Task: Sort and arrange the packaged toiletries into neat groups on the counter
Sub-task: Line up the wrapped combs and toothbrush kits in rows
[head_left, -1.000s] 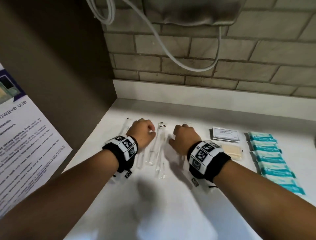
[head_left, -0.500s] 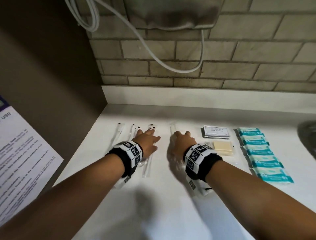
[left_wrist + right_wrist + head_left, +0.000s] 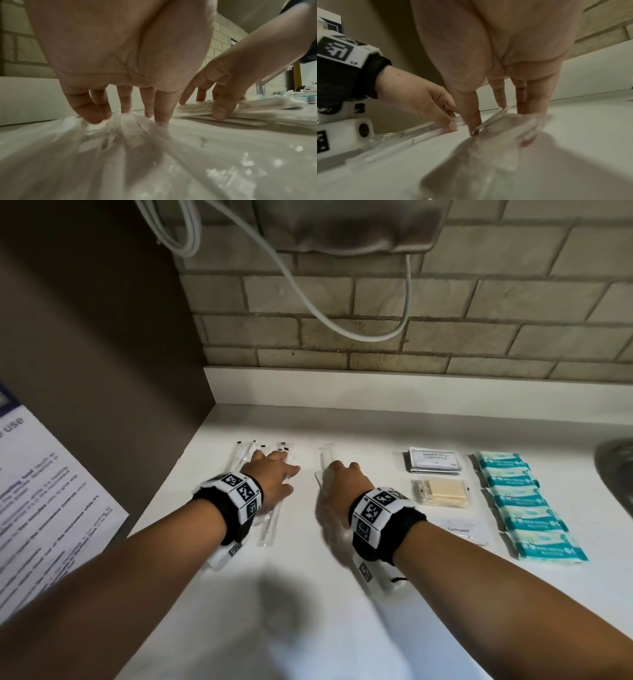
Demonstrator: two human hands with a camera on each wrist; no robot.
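Observation:
Several long clear-wrapped packets [image 3: 269, 527] lie side by side at the counter's left. My left hand [image 3: 274, 465] presses flat on them, and its straight fingertips [image 3: 96, 117] dig into the crinkled wrap [image 3: 130, 121]. A second small stack of clear packets [image 3: 325, 453] lies just to the right. My right hand [image 3: 342, 472] holds that stack [image 3: 505, 121] with the thumb [image 3: 473, 127] on its near left edge and the fingers on the far side. The left wrist view shows the same grip [image 3: 221, 109]. The hands sit a short gap apart.
Right of my hands lie shampoo sachets [image 3: 434, 460], a wrapped soap bar [image 3: 445, 491], a toothpaste sachet [image 3: 462, 530] and a column of teal packets [image 3: 524, 501]. A dark side wall [image 3: 102, 354] bounds the left, a tiled backsplash [image 3: 411, 344] with a hanging cable the back.
Both hands have slid away from me toward the wall. The left fingers went from curled to stretched flat on the packets, and the two clear-packet groups now lie apart.

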